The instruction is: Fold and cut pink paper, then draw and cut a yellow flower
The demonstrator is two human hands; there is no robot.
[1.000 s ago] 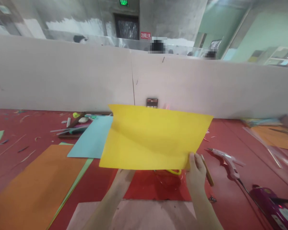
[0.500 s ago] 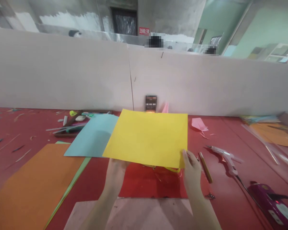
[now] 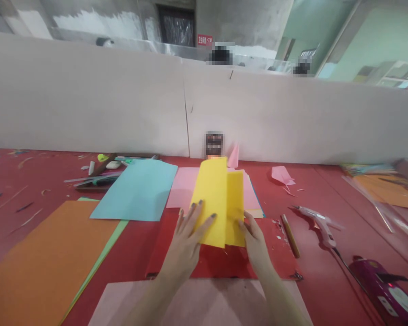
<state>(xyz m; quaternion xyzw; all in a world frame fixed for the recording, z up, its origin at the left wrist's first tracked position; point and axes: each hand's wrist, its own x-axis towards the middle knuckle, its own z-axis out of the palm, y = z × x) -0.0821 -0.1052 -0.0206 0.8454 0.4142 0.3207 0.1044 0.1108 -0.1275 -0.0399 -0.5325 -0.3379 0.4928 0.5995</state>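
A yellow sheet of paper (image 3: 209, 203) is bent over on itself in front of me, its left part lying over the narrower visible right part. My left hand (image 3: 185, 244) holds the left side, fingers stretched across the front of the paper. At the right lower edge, my right hand (image 3: 255, 237) grips the sheet with bent fingers; the fingertips are partly hidden. Below the sheet lies a glossy red board (image 3: 217, 262). Behind it are pink sheets (image 3: 182, 185), and a light blue sheet (image 3: 136, 190) lies to the left.
Orange paper (image 3: 47, 249) over green paper covers the left front. A tray of tools (image 3: 98, 183) sits behind it. To the right are a yellowish stick (image 3: 290, 237), a glue gun (image 3: 319, 224) and a corded purple device (image 3: 387, 290). A white partition (image 3: 122, 104) stands across the back.
The yellow sheet was flat and held wide between both hands; now it is bent over and turned upright. My left hand has moved to the right, onto its front, uncovering the pink sheets.
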